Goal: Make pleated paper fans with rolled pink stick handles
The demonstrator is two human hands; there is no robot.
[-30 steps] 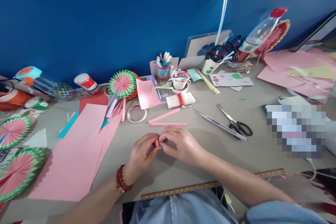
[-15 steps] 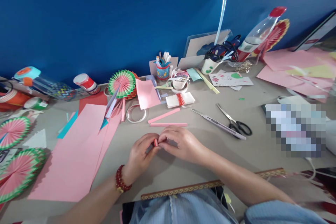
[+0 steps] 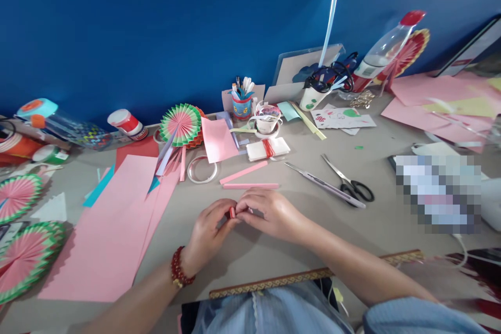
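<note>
My left hand, with a dark red bead bracelet on its wrist, pinches a small folded pink-and-red paper strip between thumb and fingers. My right hand meets it fingertip to fingertip, its thumb and fingers closed on the strip's right side. Most of the strip is hidden by the fingers. Just beyond the hands lie two narrow pink paper strips. To their right are a utility knife and black-handled scissors.
Pink paper sheets spread on the left, near green-edged pleated paper fans. Farther back are a tape roll, a pen cup and a string-tied white bundle. A plastic bottle leans at the back right.
The hands hold nearly the same pose around the folded strip. The whole view has shifted very slightly; nothing on the table has visibly been moved.
</note>
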